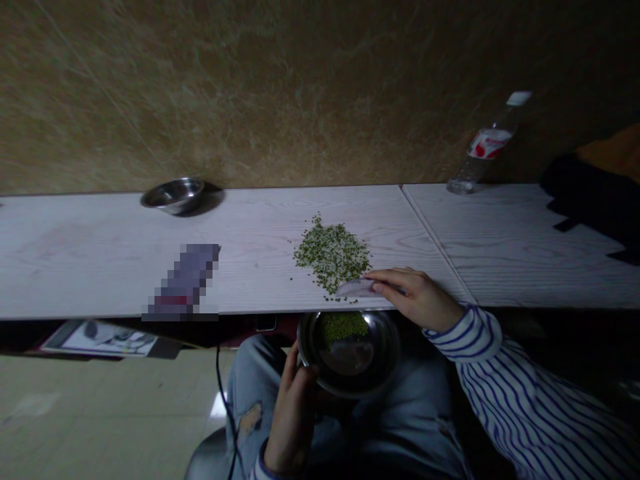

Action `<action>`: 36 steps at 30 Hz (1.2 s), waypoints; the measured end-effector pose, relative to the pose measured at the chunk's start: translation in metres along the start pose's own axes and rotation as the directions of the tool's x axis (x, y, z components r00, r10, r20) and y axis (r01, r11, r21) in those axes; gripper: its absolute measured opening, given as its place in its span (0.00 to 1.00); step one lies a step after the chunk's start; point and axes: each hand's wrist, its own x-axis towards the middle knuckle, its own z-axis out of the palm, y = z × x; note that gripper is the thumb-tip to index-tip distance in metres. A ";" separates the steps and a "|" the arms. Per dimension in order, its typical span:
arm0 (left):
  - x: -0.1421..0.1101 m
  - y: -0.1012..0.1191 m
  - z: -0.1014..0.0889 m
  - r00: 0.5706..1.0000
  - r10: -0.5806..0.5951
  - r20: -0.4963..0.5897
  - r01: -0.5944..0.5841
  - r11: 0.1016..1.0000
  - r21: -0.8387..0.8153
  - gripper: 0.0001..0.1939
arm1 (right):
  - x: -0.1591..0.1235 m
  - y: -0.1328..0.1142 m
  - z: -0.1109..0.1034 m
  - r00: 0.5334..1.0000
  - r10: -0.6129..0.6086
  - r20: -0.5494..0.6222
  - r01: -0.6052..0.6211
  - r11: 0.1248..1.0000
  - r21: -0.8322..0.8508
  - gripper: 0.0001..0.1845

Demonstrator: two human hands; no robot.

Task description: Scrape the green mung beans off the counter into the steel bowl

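A heap of small green beans [333, 253] lies on the white wooden table [260, 233]. My right hand [415, 298] rests at the table's near edge, fingers closed on a small pale flat scraper [356, 288] that touches the heap's near side. Below the edge, over my lap, my left hand [293, 407] grips the rim of a steel bowl [350, 353]. Some green beans [344, 325] lie in the bowl's far part.
A second, smaller steel bowl [173, 195] stands at the table's far edge on the left. A blurred dark object [185, 283] lies left of the beans. A plastic water bottle [487, 143] stands at the far right, beside dark cloth [595, 200]. A cable [223, 393] hangs by my knee.
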 end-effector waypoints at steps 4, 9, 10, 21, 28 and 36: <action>-0.001 0.001 0.000 1.000 -0.005 -0.006 0.005 1.000 0.005 0.38 | 0.000 -0.003 0.001 1.000 0.007 0.001 -0.007 1.000 -0.005 0.15; -0.002 0.001 -0.001 1.000 0.011 0.007 -0.011 1.000 0.019 0.36 | 0.001 -0.006 0.001 1.000 -0.007 0.005 0.007 1.000 0.015 0.15; -0.002 0.001 -0.001 1.000 0.010 0.013 -0.010 1.000 0.016 0.36 | 0.001 -0.007 0.001 1.000 -0.008 0.003 0.008 1.000 0.013 0.15; 0.003 -0.002 -0.003 1.000 0.017 0.027 -0.017 1.000 0.005 0.37 | 0.002 -0.007 0.004 1.000 -0.016 0.017 0.016 1.000 0.015 0.15; 0.001 0.001 -0.002 1.000 0.010 0.005 -0.010 0.999 0.044 0.38 | 0.005 -0.007 0.003 1.000 0.003 0.003 -0.003 1.000 0.016 0.15; 0.000 0.001 -0.004 1.000 0.015 0.024 -0.016 1.000 0.009 0.37 | 0.009 -0.008 0.007 1.000 0.026 -0.002 -0.026 1.000 0.011 0.15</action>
